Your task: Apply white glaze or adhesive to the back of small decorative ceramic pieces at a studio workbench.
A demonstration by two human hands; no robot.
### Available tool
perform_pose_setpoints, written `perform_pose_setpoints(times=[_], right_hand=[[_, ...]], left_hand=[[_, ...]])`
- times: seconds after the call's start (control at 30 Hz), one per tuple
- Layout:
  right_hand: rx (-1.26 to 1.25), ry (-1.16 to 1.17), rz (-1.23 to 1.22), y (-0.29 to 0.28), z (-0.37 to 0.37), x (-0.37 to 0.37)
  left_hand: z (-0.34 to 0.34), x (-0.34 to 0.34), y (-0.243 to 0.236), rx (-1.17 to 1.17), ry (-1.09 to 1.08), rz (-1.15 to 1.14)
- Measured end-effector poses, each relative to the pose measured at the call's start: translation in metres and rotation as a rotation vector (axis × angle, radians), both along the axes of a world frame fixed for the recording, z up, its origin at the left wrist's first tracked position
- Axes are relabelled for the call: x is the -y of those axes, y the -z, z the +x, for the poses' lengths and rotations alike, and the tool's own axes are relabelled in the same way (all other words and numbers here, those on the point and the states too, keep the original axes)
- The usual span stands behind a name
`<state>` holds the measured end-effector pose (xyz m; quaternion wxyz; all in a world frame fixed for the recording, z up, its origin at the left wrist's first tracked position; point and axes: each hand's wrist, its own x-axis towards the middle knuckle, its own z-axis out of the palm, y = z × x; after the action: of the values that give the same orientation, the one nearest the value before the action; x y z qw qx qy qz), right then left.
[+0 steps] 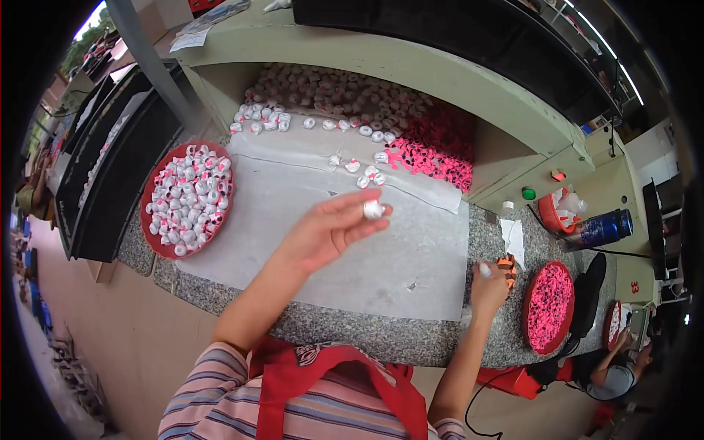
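Note:
My left hand (334, 229) is raised over the white sheet (293, 242) that covers the worktop. Its thumb and fingers pinch a small rounded white piece (373, 210). On the right, my right hand (490, 287) is closed low over the speckled worktop, with a small white tip (485, 270) showing by the thumb; the rest of what it grips is hidden. Against its fingers sits an orange and dark striped object (507, 268), whose kind I cannot make out. A few loose white pieces (364, 178) lie beyond my left hand, on the sheet.
A red round tray (149, 229) of white-and-pink pieces stands left. Beneath the shelf lie rows of white pieces (323, 92) and a pile of pink parts (433, 158). Right are a red tray (526, 323) of pink parts, a blue bottle (605, 228) and another person (612, 370).

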<state>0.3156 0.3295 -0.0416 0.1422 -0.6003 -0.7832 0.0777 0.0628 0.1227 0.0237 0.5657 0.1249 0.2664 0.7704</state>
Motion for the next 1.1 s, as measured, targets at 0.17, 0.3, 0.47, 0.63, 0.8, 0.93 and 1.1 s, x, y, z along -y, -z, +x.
perform_pose_setpoints(times=[0.17,0.3,0.47,0.63,0.8,0.93,1.1], right_hand=[[-0.276,-0.153,0.157,-0.032,-0.007,-0.007],[-0.869,-0.443,-0.672,-0.058,-0.038,0.068],[-1.181,-0.382,-0.801,-0.085,-0.051,0.104],[-1.273,-0.311,-0.719,-0.092,-0.051,0.116],[-1.377,-0.314,-0.463,-0.09,-0.05,0.132],[-1.213,-0.372,-0.244,-0.104,-0.05,0.156],[-1.072,-0.561,-0.153,-0.101,-0.037,0.163]], left_hand=[[0.042,0.03,0.004,0.104,0.007,-0.047],[0.048,0.028,0.005,-0.134,-0.055,-0.138],[0.047,0.025,-0.007,0.034,-0.042,-0.063],[0.049,0.028,-0.021,0.172,0.053,-0.058],[0.058,0.03,-0.017,-0.433,-0.241,-0.131],[0.061,0.028,-0.013,-0.606,-0.336,-0.114],[0.071,0.025,-0.022,-0.656,-0.43,-0.165]])
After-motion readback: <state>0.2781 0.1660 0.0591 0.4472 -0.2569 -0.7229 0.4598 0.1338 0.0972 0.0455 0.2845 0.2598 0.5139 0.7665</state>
